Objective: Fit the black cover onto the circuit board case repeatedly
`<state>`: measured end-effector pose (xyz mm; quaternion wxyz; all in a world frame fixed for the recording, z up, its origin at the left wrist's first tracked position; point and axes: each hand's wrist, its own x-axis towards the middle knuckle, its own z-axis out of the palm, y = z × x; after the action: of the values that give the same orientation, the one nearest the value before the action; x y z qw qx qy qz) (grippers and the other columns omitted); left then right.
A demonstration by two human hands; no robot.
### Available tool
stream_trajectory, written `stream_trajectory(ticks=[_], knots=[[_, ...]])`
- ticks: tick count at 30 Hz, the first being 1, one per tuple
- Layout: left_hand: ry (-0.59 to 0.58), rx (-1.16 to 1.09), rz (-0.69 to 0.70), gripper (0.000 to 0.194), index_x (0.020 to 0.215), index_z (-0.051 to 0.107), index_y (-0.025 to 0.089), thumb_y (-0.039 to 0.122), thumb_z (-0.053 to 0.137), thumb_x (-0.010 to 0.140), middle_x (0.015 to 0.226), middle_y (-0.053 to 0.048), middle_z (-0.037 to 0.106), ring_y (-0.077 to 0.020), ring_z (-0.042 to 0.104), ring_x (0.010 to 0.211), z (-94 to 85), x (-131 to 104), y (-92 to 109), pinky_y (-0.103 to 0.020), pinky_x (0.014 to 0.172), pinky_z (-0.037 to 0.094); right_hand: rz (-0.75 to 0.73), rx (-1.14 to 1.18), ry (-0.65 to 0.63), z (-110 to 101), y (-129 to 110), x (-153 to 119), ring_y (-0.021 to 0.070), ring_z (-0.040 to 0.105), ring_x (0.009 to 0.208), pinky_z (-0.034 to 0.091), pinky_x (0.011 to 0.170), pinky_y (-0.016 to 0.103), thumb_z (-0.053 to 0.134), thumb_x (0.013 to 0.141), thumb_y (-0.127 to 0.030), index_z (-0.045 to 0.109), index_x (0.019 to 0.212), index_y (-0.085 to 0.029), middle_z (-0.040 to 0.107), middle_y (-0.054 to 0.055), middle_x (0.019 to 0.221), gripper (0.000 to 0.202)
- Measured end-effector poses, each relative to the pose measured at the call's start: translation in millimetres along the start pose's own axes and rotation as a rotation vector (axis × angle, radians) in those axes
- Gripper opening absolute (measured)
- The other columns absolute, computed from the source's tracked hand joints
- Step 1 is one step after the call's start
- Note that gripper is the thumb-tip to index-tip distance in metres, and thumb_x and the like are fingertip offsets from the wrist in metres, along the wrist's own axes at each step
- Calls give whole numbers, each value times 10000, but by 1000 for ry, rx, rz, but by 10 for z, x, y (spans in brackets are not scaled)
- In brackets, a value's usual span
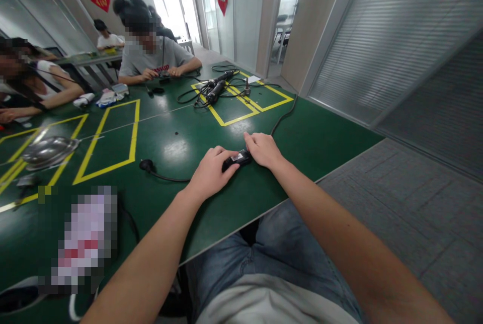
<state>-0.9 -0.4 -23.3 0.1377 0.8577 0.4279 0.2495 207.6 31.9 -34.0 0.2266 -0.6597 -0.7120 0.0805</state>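
Observation:
A black power adapter [241,157] with a pale label lies on the green table [320,138] near its front edge. My left hand [213,170] grips the adapter's left end between thumb and fingers. At the other end, my right hand [262,149] has its fingers closed around the adapter or its cable; the fingertips are partly hidden. A black cord runs left from under my left hand to a round plug [146,165]. Another cable [285,116] leads away behind my right hand toward the back of the table.
Black handheld tools [217,91] with tangled cables lie at the back centre among yellow tape outlines. A metal bowl [51,150] stands at the left, with a blurred package [85,233] nearer. Other people [154,55] sit across the table.

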Motion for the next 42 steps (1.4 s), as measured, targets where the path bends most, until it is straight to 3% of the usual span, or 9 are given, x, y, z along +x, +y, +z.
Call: stream_trajectory(ticks=[3,10,17,21,24,27,33,38,42], knots=[[-62,6,14,267,1244,755,227,275,712,985,1147,-83,702,-278,659,1114,1,2,-17,-451,1033,549,-26,-18,-8,14,3,3,265,684,949,415,858,371,410,1124,-524,732,739,-235,784,86,900,579],[-57,53,24,272,1240,745,209,260,740,973,1124,-84,685,-287,647,1099,9,3,-16,-454,1014,550,-20,8,-32,26,-5,16,256,645,947,392,877,376,606,1015,-552,690,704,-234,740,59,877,452],[-45,54,12,270,1233,728,218,264,726,968,1145,-87,687,-294,642,1114,39,13,11,-457,1021,553,-51,-41,6,43,16,-1,265,623,953,384,869,390,566,1043,-485,641,703,-231,718,69,891,431],[-34,51,23,351,1305,681,212,256,712,958,1176,-101,701,-306,647,1131,61,19,10,-476,1037,550,-250,-67,79,10,3,-78,285,597,1043,383,921,408,546,1060,-428,682,844,-224,727,99,1008,326],[4,-8,-9,523,1422,580,210,249,734,924,1175,-91,726,-301,669,1130,90,22,0,-476,1035,556,-367,-81,76,0,-5,-114,285,576,1059,380,934,411,515,1076,-381,696,918,-217,726,108,1055,291],[23,-52,-48,649,1488,503,190,259,761,896,1163,-92,740,-300,687,1121,114,26,-1,-474,1028,564,-381,-129,30,12,-8,-108,275,568,1000,380,883,403,478,1087,-350,683,898,-212,717,104,999,311],[-9,-5,-48,658,1537,478,157,302,724,944,1228,-123,747,-315,672,1167,111,42,50,-484,1068,542,-348,-179,8,6,-10,-88,288,580,1006,401,876,406,498,1069,-332,695,907,-199,718,123,1013,287],[-84,167,-26,440,1416,628,189,372,655,1017,1305,-132,745,-332,641,1188,122,63,109,-483,1039,531,-386,-164,-20,35,46,-63,327,573,1224,427,1016,448,476,1076,-318,738,1166,-192,735,150,1273,305],[-96,236,-47,381,1349,687,215,433,635,1041,1378,-135,716,-359,603,1272,144,57,140,-506,1038,506,-399,-152,-65,82,119,-9,313,509,1429,396,1162,475,418,1092,-324,674,1413,-219,652,132,1524,424]])
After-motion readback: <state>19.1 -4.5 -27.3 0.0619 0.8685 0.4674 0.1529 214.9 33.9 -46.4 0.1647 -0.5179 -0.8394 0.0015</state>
